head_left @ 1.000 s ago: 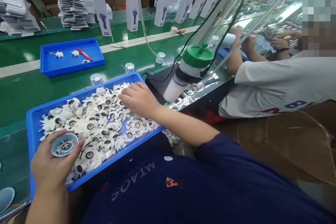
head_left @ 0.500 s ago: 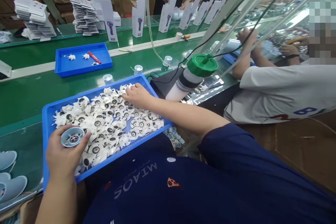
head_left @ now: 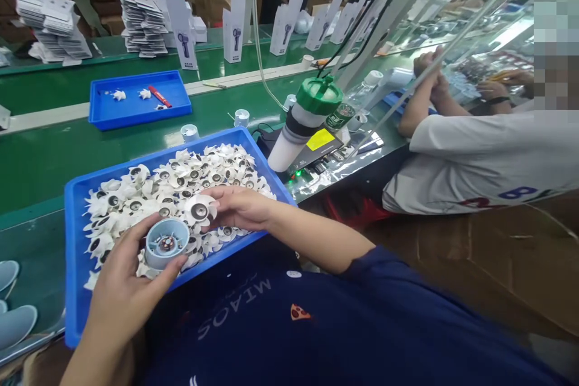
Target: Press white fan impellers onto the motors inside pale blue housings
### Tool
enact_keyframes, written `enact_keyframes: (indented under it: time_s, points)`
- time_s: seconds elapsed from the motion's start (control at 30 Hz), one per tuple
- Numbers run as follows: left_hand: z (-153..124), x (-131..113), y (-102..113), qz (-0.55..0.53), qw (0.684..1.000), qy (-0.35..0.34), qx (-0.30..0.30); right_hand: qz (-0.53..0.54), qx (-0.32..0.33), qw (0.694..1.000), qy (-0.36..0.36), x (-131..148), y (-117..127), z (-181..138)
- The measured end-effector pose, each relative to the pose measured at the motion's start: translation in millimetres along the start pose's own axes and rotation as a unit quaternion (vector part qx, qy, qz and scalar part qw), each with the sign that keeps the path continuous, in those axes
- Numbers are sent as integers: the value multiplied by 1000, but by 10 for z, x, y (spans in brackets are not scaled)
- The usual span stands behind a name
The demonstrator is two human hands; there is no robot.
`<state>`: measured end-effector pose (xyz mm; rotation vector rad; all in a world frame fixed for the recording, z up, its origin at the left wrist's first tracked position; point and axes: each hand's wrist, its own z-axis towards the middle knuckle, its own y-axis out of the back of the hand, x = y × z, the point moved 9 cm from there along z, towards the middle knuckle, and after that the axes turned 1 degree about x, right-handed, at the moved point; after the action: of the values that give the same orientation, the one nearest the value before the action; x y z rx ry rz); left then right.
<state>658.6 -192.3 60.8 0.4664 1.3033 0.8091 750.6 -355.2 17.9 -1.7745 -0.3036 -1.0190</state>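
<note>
My left hand (head_left: 129,274) is closed around a light-blue round fan housing (head_left: 166,243), its open face up, with a copper-wound motor core in the middle. Beside it, my right hand (head_left: 239,206) pinches a white fan impeller (head_left: 199,210) with a dark hub ring turned toward me. Housing and impeller are close together but apart. Both hands are over a large blue tray (head_left: 72,253) heaped with white impellers (head_left: 136,205), some of which my hands and forearms hide.
Beyond the big tray lies a smaller blue tray (head_left: 136,117) with a red marker (head_left: 160,96). Light-blue housings (head_left: 190,132) stand on the green conveyor (head_left: 45,157). A green-capped bottle (head_left: 319,96) leans at right, near a seated co-worker (head_left: 488,157). White boxes (head_left: 233,36) line the far side.
My right hand has come back from the tray's far side, now with an impeller in it. My left hand has moved right with the housing, toward the right hand.
</note>
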Motion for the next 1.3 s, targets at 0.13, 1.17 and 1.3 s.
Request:
enact_keyframes:
  time_s: [0.13, 1.17, 1.3]
  points:
    - [2, -305, 50, 61, 995, -79, -28, -51, -7, 998, 24, 30, -81, -27]
    - [733, -336, 141, 149, 970, -194, -9, -486, -82, 816, 302, 748, -195, -844]
    - [1612, 334, 454, 186, 980, -8, -74, -476, -106, 814, 315, 663, -131, -940]
